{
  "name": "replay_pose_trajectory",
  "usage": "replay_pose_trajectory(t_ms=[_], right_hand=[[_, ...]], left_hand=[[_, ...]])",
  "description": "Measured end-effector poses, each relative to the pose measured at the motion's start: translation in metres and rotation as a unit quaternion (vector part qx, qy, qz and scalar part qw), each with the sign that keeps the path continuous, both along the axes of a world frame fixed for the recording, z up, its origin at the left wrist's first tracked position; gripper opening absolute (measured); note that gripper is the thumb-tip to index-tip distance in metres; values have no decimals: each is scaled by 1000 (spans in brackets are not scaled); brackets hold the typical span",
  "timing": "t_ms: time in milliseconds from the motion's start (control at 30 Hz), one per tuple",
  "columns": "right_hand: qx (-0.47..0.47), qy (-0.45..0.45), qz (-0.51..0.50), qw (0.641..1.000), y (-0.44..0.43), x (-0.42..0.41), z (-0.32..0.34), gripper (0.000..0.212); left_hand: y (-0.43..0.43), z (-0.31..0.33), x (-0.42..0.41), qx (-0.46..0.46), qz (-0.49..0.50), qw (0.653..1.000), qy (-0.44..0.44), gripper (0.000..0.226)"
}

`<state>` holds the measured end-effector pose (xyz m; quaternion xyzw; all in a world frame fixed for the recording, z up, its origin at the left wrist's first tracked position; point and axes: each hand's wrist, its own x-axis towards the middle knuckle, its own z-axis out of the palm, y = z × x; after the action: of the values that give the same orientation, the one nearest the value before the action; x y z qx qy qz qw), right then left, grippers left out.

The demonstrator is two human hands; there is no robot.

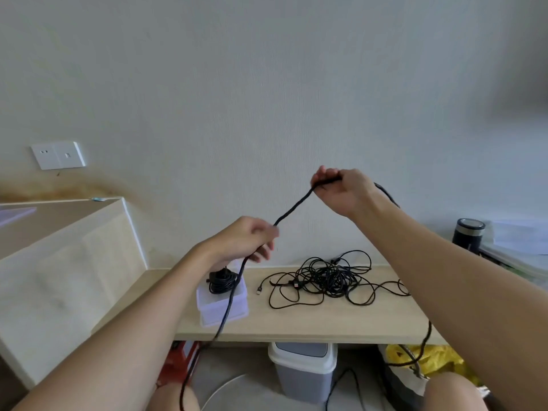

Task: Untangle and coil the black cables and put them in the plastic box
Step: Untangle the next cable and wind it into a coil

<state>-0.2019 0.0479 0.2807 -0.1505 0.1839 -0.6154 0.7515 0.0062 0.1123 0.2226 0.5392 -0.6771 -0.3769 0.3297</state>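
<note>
Between left hand (249, 239) and right hand (338, 189) stretches a gripped black cable (292, 206).

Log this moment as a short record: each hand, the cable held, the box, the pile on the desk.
held cable: thick, black, stretched between both hands, ends hanging past the desk edge
left hand: grips the held cable, lower
right hand: grips it, higher up
plastic box: on the desk, holds one coiled cable
tangled cables: loose heap on the desk, right of the box
</note>
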Motion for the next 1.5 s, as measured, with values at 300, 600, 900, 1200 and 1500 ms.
replay_pose_trajectory(t_ms=[300, 600, 900, 1200, 1500], right_hand=[[-13, 52, -18, 998, 2, -10, 9, 38], [-36, 56, 34, 997, 12, 18, -4, 35], [14, -9, -65, 998, 6, -10, -8, 33], [-37, 125, 32, 991, 24, 34, -19, 31], [-2, 45, -35, 998, 16, 1, -8, 35]], left_hand=[[-17, 0, -4, -159, 120, 968, -149, 33], [0, 7, -32, -105, 41, 993, -36, 20], [-4, 8, -4, -122, 127, 975, -133, 34], [3, 16, -55, -131, 70, 988, 31, 33], [-1, -8, -20, -41, 46, 994, -86, 23]])
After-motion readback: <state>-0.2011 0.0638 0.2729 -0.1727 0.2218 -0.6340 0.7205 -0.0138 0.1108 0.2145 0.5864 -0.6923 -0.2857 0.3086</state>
